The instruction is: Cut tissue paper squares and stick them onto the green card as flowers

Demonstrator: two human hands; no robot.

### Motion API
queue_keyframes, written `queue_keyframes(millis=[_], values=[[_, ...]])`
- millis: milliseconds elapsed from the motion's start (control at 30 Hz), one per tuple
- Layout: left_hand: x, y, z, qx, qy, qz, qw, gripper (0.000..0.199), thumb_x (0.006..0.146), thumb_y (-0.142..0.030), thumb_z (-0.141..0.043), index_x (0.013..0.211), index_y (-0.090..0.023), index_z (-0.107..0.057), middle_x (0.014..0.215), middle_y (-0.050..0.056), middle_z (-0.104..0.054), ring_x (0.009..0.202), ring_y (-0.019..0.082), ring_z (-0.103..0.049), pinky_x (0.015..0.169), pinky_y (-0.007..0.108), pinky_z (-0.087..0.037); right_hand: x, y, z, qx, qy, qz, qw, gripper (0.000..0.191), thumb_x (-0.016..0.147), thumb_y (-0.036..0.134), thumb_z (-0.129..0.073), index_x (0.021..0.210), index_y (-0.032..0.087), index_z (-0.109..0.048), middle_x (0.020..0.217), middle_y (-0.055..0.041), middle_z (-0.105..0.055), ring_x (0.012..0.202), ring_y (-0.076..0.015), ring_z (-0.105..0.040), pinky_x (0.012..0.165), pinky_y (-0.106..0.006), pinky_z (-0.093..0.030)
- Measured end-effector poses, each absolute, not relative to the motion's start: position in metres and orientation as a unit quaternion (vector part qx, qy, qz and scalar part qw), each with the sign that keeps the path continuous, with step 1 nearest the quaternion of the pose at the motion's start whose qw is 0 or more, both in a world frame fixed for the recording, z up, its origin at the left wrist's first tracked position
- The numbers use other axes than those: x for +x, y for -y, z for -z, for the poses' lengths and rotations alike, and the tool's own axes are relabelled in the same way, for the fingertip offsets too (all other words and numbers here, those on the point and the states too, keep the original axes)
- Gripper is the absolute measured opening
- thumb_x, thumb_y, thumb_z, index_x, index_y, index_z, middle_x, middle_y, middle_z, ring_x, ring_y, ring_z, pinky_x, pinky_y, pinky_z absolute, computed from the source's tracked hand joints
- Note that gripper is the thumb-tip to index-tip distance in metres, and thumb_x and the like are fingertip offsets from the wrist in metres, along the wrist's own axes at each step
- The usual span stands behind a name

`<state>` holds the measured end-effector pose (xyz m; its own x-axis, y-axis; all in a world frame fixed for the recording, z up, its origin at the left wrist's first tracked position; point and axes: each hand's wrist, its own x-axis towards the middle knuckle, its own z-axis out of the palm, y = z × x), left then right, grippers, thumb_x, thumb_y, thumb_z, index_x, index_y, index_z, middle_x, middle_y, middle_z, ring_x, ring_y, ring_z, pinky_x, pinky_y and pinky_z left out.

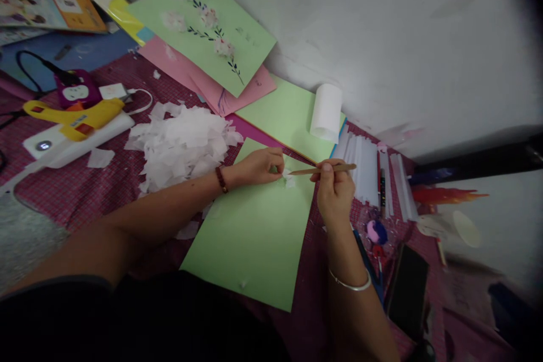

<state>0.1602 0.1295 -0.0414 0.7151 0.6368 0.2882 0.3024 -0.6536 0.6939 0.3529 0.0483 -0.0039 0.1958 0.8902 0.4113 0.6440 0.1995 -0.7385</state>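
My right hand (pixel 336 192) grips a thin wooden stick (pixel 305 171), its tapered end pointing left. At that tip is a small crumpled piece of white tissue paper (pixel 289 179). My left hand (pixel 265 167) is closed, fingers curled, with its fingertips at the edge of this tissue piece. Both hands are over the upper part of a light green sheet of paper (pixel 250 232). Left of the sheet lies a loose heap of cut white tissue squares (pixel 182 141).
A yellow glue gun (pixel 80 119) rests on a white power strip (pixel 114 127) at left. Behind are a green card with tissue flowers (pixel 237 22) and a tissue roll (pixel 326 113). Glue sticks (pixel 365 172), a dark phone-like slab (pixel 408 291) and a paper cup (pixel 456 229) are at right.
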Motion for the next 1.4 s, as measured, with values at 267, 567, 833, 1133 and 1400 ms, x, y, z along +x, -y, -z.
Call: queue_keyframes(millis=[267, 567, 833, 1133, 1400], values=[[0.167, -0.112, 0.035, 0.882, -0.294, -0.208, 0.303, 0.011, 0.08, -0.013, -0.061, 0.076, -0.015, -0.072, 0.082, 0.004, -0.063, 0.076, 0.014, -0.058, 0.069, 0.025, -0.043, 0.352, -0.046, 0.001, -0.618, 0.623, -0.129, 0.462, 0.025, 0.098, 0.032, -0.042, 0.083, 0.021, -0.058, 0.071, 0.0009, -0.061, 0.059, -0.0128, -0.059, 0.058, -0.028, -0.045], [0.166, -0.108, 0.037, 0.907, -0.3, -0.173, 0.238, 0.015, 0.085, -0.021, -0.06, 0.083, -0.018, -0.075, 0.083, 0.006, -0.065, 0.08, 0.016, -0.058, 0.065, 0.025, -0.04, 0.349, -0.045, 0.001, -0.602, 0.684, -0.108, 0.397, 0.029, 0.099, 0.032, -0.04, 0.079, 0.021, -0.058, 0.075, -0.0027, -0.063, 0.066, -0.0172, -0.061, 0.063, -0.033, -0.046], [0.165, -0.113, 0.033, 0.785, -0.348, -0.34, 0.383, 0.018, 0.08, -0.028, -0.063, 0.068, -0.016, -0.057, 0.066, -0.001, -0.055, 0.064, 0.011, -0.048, 0.06, 0.024, -0.036, 0.345, -0.046, 0.003, -0.592, 0.718, -0.088, 0.355, 0.029, 0.1, 0.033, -0.037, 0.084, 0.021, -0.058, 0.081, -0.0058, -0.067, 0.064, -0.0176, -0.06, 0.062, -0.034, -0.045], [0.162, -0.127, 0.038, 0.577, -0.477, -0.444, 0.493, 0.04, 0.075, -0.022, -0.061, 0.057, -0.021, -0.026, 0.052, -0.007, -0.03, 0.05, 0.006, -0.025, 0.046, 0.022, -0.021, 0.343, -0.046, 0.0, -0.586, 0.755, -0.019, 0.294, 0.032, 0.1, 0.03, -0.034, 0.081, 0.021, -0.059, 0.077, -0.0075, -0.068, 0.071, -0.0219, -0.06, 0.067, -0.037, -0.043], [0.168, -0.118, 0.028, 0.745, -0.432, -0.322, 0.395, 0.031, 0.092, -0.026, -0.038, 0.065, -0.018, -0.05, 0.059, -0.001, -0.051, 0.056, 0.011, -0.047, 0.053, 0.026, -0.035, 0.354, -0.045, 0.003, -0.623, 0.646, -0.137, 0.419, 0.033, 0.097, 0.037, -0.041, 0.076, 0.021, -0.06, 0.073, -0.0033, -0.065, 0.061, -0.0175, -0.06, 0.057, -0.031, -0.044]])
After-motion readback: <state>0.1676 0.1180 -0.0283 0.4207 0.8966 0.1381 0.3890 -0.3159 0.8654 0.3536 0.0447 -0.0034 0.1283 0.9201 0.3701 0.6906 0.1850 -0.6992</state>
